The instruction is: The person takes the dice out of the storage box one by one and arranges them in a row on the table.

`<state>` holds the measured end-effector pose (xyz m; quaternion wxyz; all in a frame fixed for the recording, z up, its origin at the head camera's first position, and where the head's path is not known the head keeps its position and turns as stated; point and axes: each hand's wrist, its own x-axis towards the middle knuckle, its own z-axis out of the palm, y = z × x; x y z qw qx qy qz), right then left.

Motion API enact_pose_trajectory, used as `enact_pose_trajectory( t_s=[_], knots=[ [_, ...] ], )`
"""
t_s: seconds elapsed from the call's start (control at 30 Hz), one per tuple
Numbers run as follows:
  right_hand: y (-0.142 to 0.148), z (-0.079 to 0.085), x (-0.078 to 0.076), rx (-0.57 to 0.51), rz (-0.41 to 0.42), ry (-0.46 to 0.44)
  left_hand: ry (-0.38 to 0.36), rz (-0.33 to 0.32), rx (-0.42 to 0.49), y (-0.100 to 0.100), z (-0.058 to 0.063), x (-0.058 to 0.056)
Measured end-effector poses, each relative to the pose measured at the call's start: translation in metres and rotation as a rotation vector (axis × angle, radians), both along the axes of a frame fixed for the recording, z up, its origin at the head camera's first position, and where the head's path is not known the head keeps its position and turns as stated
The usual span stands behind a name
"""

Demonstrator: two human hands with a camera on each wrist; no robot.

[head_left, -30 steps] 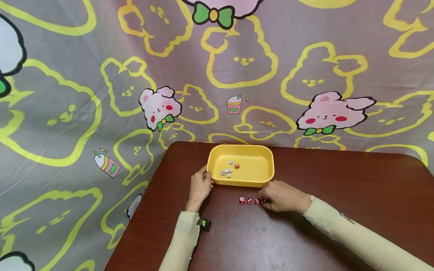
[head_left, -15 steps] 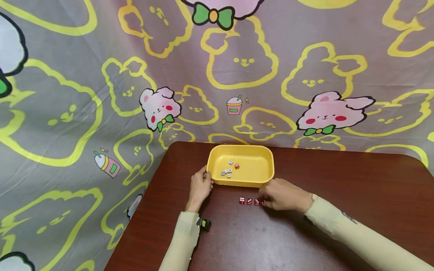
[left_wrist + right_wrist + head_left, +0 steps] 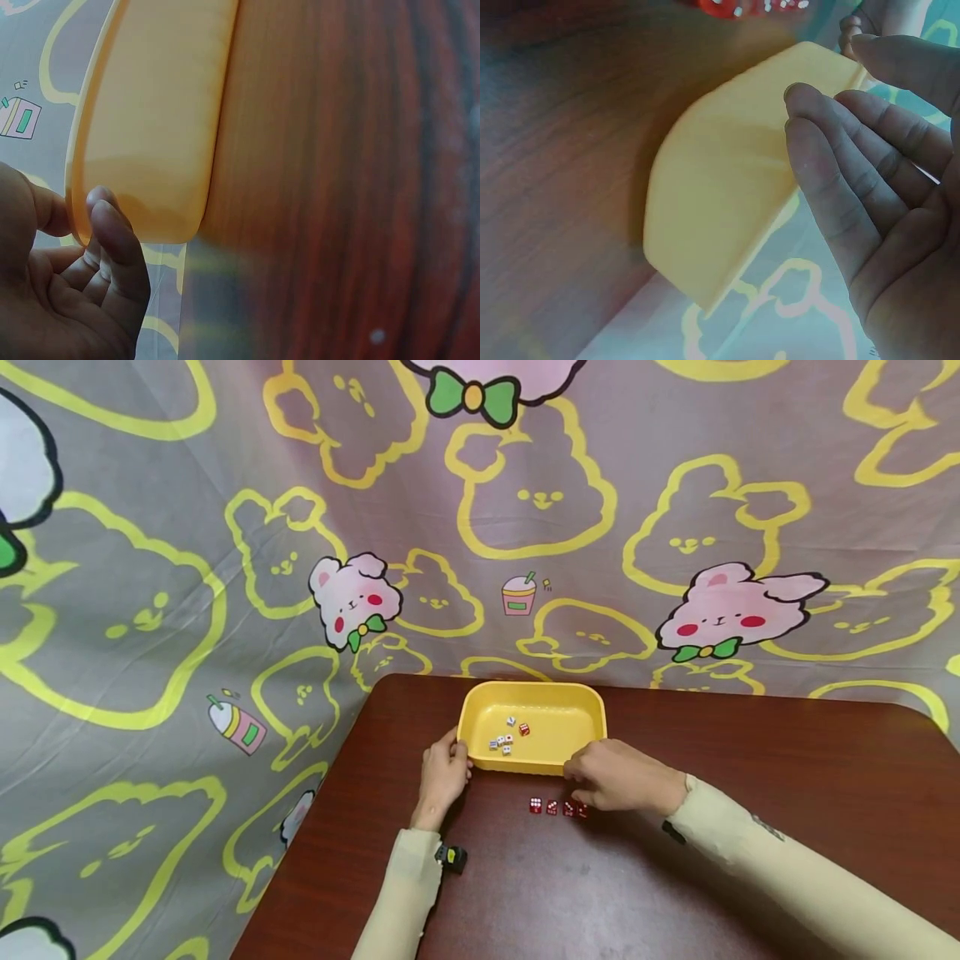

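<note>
My left hand (image 3: 442,772) grips the near left corner of a yellow plastic tray (image 3: 566,733); in the left wrist view thumb and fingers (image 3: 120,247) are curled at its rim. Inside the tray lie several white dice (image 3: 506,750) and one red die (image 3: 524,729). Before the tray, several red dice (image 3: 536,805) stand in a row on the table. My right hand (image 3: 622,775) hovers between the row's right end and the tray's near right corner. The right wrist view shows its fingers (image 3: 817,157) gently bent, thumb apart, with nothing between them.
The dark red-brown wooden table (image 3: 750,752) extends far to the right of the tray. Behind and left of it hangs a grey curtain (image 3: 570,643) printed with cartoon bears and rabbits. A small black device (image 3: 453,858) sits at the left wrist.
My right hand has moved off the rightmost red die and up toward the tray's near right corner, leaving that die in the row. The left hand and tray stay put.
</note>
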<state>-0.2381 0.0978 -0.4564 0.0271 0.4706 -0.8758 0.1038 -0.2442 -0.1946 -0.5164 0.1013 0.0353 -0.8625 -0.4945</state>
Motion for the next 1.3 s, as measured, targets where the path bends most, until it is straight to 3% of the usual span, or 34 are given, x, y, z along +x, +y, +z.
enact_pose_trajectory(
  t_s=[0.47, 1.3],
  knots=[
    [-0.008, 0.013, -0.007, 0.009, 0.02, 0.045, -0.001, -0.005, 0.0, -0.001, -0.002, 0.001],
    [-0.016, 0.029, -0.023, -0.022, 0.005, 0.02, 0.004, 0.008, -0.014, 0.0, 0.0, 0.001]
  ],
)
